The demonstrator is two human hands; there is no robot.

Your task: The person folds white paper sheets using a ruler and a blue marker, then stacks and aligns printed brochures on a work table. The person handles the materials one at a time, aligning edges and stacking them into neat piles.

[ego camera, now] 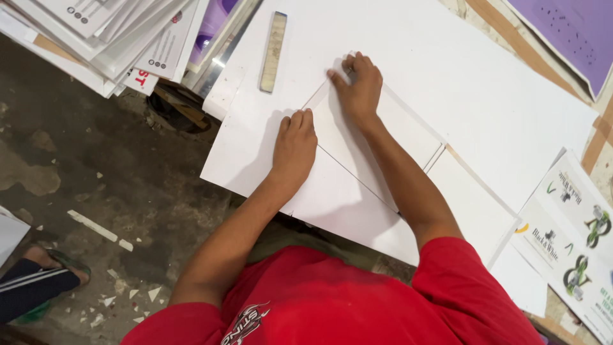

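A small white panel (357,150) lies slanted on a large white board (485,83). My left hand (295,144) rests with curled fingers on the panel's left edge, pressing it down. My right hand (359,86) has bent fingers on the panel's far corner; whether it holds a small tool there is hidden. My arms reach out from red sleeves over the board's near edge.
A wooden ruler (273,45) lies on the board beyond my hands. Stacked printed boards (108,32) sit at the far left, a purple sheet (575,32) at the far right, printed sheets (575,236) at the right. White scraps (96,227) litter the floor, near another person's sandalled foot (54,262).
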